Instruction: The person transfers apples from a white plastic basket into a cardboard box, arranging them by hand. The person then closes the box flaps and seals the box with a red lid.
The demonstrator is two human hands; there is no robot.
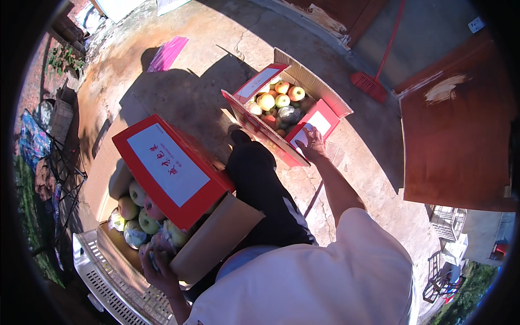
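Note:
My left hand [158, 270] is curled round a plastic-wrapped apple [153, 259], partly hidden by the fingers, at the near edge of an open cardboard box [221, 235]. Plain and wrapped apples [148, 221] fill that box, partly under its raised red flap with a white label [168, 164]. My right hand [312, 144], fingers spread, lies on the red-and-white end flap [317, 122] of a second open box [260, 136] on the floor. In it are several apples [266, 101] and a dark, plastic-wrapped item [289, 114].
A white plastic crate [109, 284] is beside and under the nearer box. My dark-trousered leg [260, 183] is between the boxes. On the concrete lies pink plastic [168, 54]. A red broom [369, 85] leans by the door; more white crates [447, 223] stand at right.

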